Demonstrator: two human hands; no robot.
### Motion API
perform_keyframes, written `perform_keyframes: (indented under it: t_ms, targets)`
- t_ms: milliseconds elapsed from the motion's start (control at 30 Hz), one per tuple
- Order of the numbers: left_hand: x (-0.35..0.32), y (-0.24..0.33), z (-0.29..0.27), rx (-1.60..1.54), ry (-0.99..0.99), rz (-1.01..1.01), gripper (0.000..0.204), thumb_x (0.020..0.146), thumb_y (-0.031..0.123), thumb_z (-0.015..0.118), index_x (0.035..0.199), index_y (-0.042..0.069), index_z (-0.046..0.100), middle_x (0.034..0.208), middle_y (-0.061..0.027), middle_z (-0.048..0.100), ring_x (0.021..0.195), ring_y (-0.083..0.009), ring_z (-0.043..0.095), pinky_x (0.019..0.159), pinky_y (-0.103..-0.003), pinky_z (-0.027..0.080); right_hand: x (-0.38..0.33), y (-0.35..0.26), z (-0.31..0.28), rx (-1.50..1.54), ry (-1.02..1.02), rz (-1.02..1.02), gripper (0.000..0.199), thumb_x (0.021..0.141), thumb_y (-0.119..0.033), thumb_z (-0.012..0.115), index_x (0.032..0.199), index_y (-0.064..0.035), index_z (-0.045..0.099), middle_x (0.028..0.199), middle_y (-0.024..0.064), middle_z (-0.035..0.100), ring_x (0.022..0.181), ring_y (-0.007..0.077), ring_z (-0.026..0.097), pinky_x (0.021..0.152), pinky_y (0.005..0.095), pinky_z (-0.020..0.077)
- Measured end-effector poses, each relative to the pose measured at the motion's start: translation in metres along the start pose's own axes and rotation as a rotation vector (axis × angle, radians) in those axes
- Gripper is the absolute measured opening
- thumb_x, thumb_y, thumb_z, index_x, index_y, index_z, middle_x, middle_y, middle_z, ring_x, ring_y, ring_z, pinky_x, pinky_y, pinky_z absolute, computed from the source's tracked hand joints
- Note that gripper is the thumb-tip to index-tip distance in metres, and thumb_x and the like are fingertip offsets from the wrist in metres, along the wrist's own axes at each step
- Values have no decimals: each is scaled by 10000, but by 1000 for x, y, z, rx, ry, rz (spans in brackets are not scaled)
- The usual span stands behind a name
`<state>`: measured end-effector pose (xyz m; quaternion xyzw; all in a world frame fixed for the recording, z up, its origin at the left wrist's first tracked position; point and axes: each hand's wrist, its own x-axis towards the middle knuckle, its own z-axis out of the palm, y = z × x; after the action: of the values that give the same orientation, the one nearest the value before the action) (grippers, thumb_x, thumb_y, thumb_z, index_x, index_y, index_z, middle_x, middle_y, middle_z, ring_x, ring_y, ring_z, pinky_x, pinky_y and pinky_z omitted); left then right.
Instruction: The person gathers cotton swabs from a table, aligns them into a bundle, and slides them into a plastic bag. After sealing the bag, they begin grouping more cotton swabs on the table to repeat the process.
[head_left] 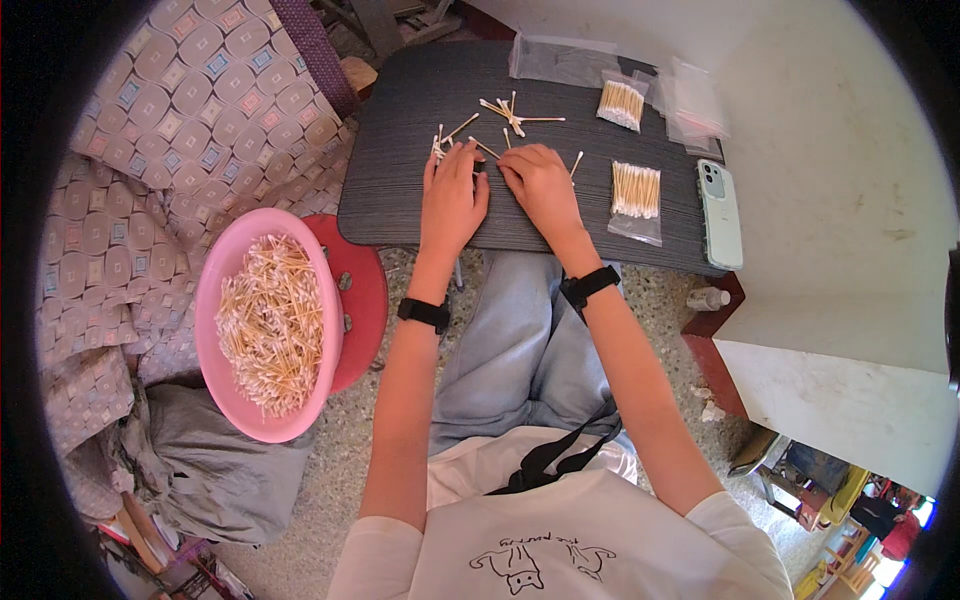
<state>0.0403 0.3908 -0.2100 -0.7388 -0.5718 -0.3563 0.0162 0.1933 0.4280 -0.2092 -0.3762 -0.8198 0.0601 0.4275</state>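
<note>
Both my hands rest palm-down on a small dark table point(400, 200). My left hand point(452, 195) lies flat with its fingers spread over a few loose cotton swabs point(446, 138). My right hand point(540, 183) sits beside it, fingertips touching swabs near the table's middle. More loose swabs point(510, 112) lie scattered just beyond my fingers. Whether either hand grips a swab is hidden under the fingers. Two clear bags packed with swabs lie to the right, one near point(636, 192) and one farther back point(622, 102).
A pink basin point(215, 275) heaped with swabs sits on a red stool point(365, 300) at my left. Empty clear bags point(690, 100) and a pale green phone point(722, 212) lie on the table's right side. Patterned fabric point(170, 130) covers the left; a white wall stands right.
</note>
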Motion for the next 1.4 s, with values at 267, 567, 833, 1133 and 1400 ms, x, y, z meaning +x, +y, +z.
perform_keyframes:
  t_ms: [267, 567, 833, 1133, 1400]
  targets:
    - [-1, -5, 3, 54, 125, -94, 285, 875, 67, 563, 1146, -5, 517, 1277, -221, 531, 1223, -405, 481, 1055, -472, 367, 0, -10, -8, 142, -34, 122, 181, 690, 44, 609, 846, -26, 548, 823, 132, 559, 830, 324, 581, 760, 417, 482]
    - [7, 12, -7, 211, -37, 163, 444, 884, 66, 558, 1324, 85, 502, 1397, -135, 461, 1382, -339, 323, 1123, -496, 296, -1, -7, -20, 138, 182, 69, 260, 681, 45, 610, 912, -60, 554, 971, 94, 549, 875, 325, 547, 810, 444, 441]
    - [3, 6, -4, 49, -85, 157, 357, 875, 32, 567, 1215, 119, 629, 1287, -92, 558, 1274, -279, 479, 1038, -416, 424, -36, -19, -33, -137, 156, 327, 294, 799, 16, 629, 1090, -23, 642, 1084, 149, 542, 1001, 310, 505, 875, 413, 435]
    - [0, 9, -13, -136, -111, 176, 292, 802, 3, 652, 1078, 87, 695, 1034, -74, 591, 956, -245, 593, 834, -371, 504, -31, -5, -38, 58, 70, 266, 137, 827, 14, 625, 944, -4, 695, 907, 125, 604, 885, 309, 559, 806, 399, 469]
    - [0, 11, -12, -277, -204, 206, 330, 789, -28, 664, 1093, 97, 691, 1012, -46, 569, 906, -219, 571, 808, -334, 505, -27, -6, -40, 198, 14, 243, 141, 846, -4, 616, 965, -18, 690, 879, 114, 635, 899, 301, 566, 805, 396, 467]
